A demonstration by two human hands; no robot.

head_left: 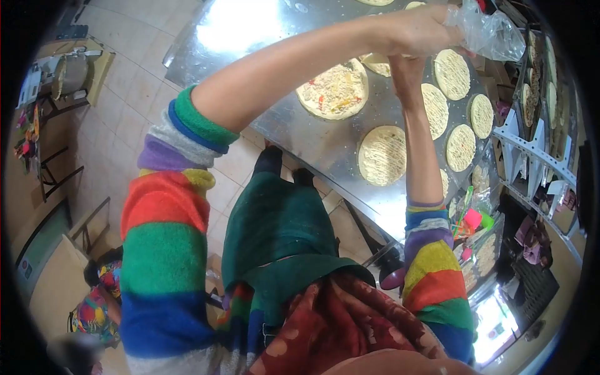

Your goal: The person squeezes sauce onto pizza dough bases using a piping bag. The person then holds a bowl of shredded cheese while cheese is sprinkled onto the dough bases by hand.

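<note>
My left hand (pixel 422 30) reaches across to the upper right of the metal table (pixel 300 134). Its fingers are closed around the gathered end of a crumpled clear plastic bag (pixel 494 36). Just beneath it is my right hand (pixel 407 70), raised upright over the table; its fingers are hidden behind the left hand. Closest to the hands lie a large pizza with red and yellow strips (pixel 337 94), a round base streaked with pale sauce (pixel 452 74), and another such base (pixel 435 111) partly behind my right forearm.
More sauced rounds, including a large one (pixel 382 156) near the front edge, lie on the table. A rack (pixel 531 140) holding topped rounds stands at the right. Packed goods (pixel 484 250) sit below it. Another person's patterned sleeve (pixel 100 309) shows at lower left.
</note>
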